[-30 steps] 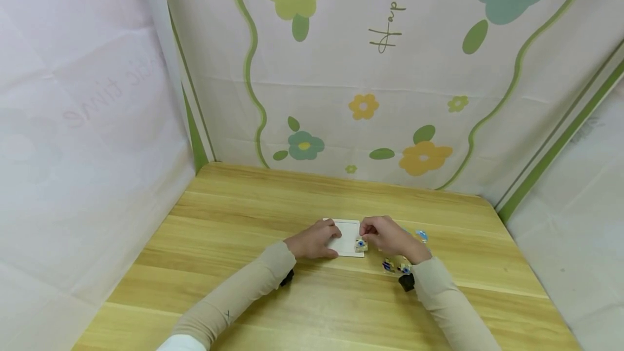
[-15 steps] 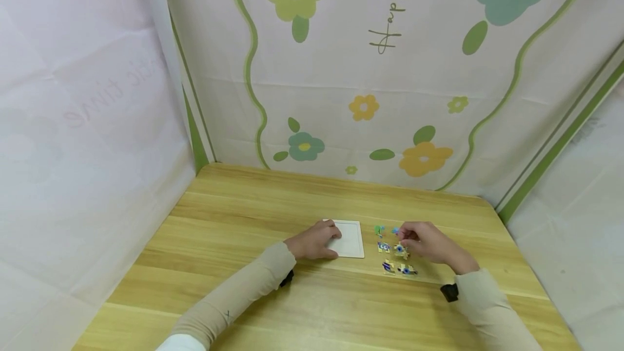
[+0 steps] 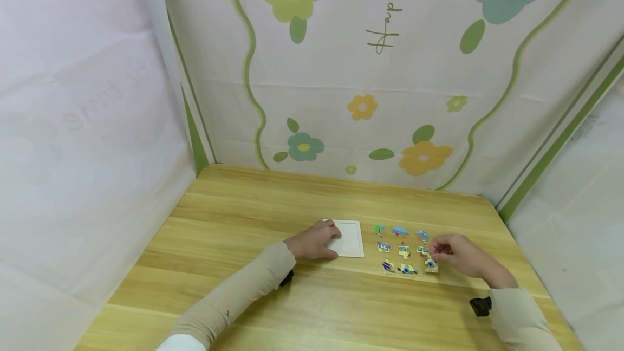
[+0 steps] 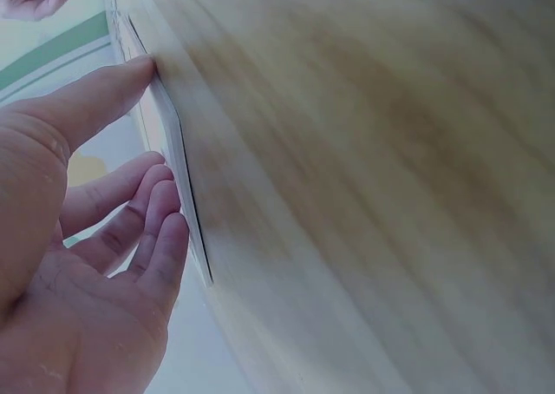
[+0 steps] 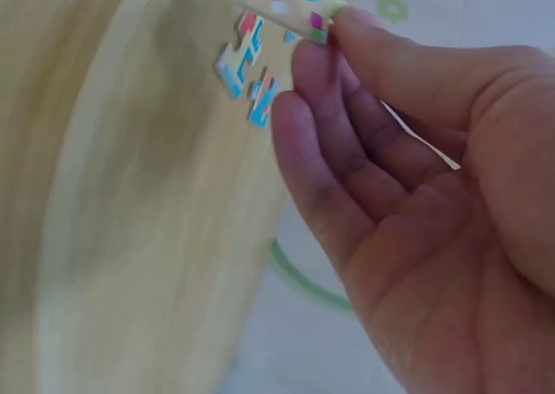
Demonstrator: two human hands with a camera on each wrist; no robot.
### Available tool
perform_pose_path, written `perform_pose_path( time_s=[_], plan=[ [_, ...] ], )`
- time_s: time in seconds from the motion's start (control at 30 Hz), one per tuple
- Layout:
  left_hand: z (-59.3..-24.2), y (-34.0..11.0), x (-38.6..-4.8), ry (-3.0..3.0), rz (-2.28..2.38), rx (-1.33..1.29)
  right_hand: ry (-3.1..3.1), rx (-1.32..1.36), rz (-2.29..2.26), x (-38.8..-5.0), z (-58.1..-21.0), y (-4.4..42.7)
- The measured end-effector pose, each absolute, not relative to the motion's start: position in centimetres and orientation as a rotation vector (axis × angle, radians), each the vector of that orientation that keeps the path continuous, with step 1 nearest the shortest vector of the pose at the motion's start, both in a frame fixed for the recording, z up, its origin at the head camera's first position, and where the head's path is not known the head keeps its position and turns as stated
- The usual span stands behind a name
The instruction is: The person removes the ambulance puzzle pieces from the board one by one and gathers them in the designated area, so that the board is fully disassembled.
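A white, rimmed puzzle tray (image 3: 352, 239) lies flat on the wooden table. My left hand (image 3: 313, 239) rests on the tray's left part, fingers loosely bent. In the left wrist view, the thumb and fingertips of my left hand (image 4: 95, 212) touch the tray (image 4: 179, 155). My right hand (image 3: 458, 256) pinches a puzzle piece (image 3: 431, 266) between thumb and fingers, at the right end of the loose pieces. In the right wrist view this piece (image 5: 290, 3) shows a blue ring and a purple patch, tilted above the table. Part of it is cut off by the frame edge.
Several puzzle pieces (image 3: 403, 252) lie spread in rows on the table (image 3: 273, 205) right of the tray. Two nearby pieces (image 5: 238, 57) show in the right wrist view. A floral cloth (image 3: 331, 69) hangs behind the table, with white cloth on both sides.
My right hand has moved right from the tray's edge, carrying the puzzle piece past the other pieces, which now show more fully. The left hand stays on the tray.
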State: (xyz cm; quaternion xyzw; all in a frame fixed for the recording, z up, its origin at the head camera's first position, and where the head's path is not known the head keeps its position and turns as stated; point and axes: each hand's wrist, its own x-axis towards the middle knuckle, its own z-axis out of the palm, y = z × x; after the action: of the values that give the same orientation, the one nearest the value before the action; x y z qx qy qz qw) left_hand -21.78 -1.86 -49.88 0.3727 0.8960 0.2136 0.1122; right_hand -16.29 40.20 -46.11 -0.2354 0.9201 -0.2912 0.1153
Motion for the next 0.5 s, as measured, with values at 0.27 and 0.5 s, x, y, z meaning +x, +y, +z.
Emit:
perform_pose_path(
  time_s=[0.27,0.5],
  plan=[
    [-50.1,-2.0,-21.9,2.639,0.623,1.107,2.671,-0.629,-0.914,-15.8,-48.4,41.1],
    [-49.7,-2.1,-21.7,2.633,0.625,1.101,2.688,-0.625,-0.908,-16.0,-49.4,41.0]
  ],
)
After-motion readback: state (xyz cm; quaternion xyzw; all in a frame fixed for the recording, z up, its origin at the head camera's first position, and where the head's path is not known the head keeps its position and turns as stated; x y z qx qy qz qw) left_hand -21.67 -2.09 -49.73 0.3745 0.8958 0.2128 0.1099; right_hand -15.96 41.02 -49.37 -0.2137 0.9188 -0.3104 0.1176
